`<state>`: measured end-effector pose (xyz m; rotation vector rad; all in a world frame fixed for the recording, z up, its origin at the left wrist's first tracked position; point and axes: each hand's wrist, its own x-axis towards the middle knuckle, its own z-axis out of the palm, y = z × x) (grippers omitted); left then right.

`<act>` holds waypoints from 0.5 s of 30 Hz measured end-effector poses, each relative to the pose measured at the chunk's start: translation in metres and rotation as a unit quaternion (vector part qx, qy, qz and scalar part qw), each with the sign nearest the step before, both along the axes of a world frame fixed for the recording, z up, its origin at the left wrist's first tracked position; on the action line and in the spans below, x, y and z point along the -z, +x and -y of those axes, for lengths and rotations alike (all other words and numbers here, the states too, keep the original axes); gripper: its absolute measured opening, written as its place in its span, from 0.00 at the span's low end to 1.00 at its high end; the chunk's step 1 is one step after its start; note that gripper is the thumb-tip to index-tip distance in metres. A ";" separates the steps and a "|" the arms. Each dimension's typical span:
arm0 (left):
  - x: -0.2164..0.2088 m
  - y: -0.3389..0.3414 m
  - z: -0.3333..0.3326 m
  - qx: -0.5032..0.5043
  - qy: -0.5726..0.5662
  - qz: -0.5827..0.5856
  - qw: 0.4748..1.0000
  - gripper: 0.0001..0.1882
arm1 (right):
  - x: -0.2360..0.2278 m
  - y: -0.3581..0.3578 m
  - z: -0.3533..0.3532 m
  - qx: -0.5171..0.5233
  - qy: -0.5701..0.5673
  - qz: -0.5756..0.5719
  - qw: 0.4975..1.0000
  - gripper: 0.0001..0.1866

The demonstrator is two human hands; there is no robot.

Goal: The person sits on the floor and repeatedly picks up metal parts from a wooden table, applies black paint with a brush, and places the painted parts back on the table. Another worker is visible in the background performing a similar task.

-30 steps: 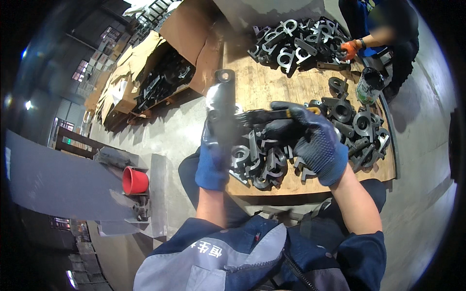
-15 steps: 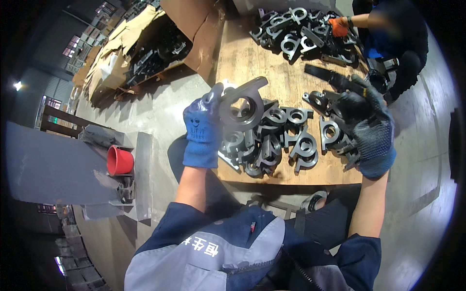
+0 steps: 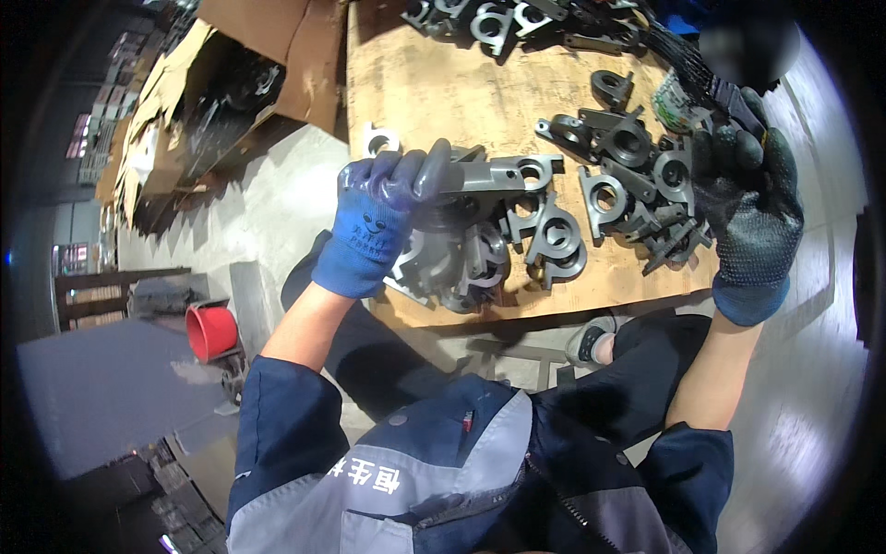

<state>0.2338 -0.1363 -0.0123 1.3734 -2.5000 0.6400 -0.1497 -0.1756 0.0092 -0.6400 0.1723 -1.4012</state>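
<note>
In a blue glove, my left hand [image 3: 374, 217] is closed on a grey metal ring bracket [image 3: 480, 177], lifted above the near-left pile and seen nearly edge-on. My right hand [image 3: 752, 208], in a dark grey glove, is curled at the right of the table. From its fingers a long dark brush-like tool [image 3: 688, 60] extends up and left; its grip is partly hidden by the fingers. Beside that tool is a small green-and-white container [image 3: 674, 103]. Below the held bracket lie several similar brackets [image 3: 554, 235], and another group [image 3: 628, 148] sits nearer my right hand.
A wooden table [image 3: 443, 92] carries the brackets, with a further heap [image 3: 494, 23] at its far side. An open cardboard box [image 3: 277, 46] of dark parts stands at the left. A red bucket [image 3: 210, 332] is farther left. Part of another person [image 3: 683, 18] shows at the upper right.
The bracket in my left hand has tipped from showing its ring face to nearly edge-on. My right hand has moved right, and the tool has swung to point farther away. The view has shifted.
</note>
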 end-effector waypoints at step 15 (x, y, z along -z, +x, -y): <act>0.137 -0.026 0.167 -0.235 0.340 -0.152 0.898 0.09 | 0.007 -0.023 0.018 0.079 0.121 0.011 0.989 0.24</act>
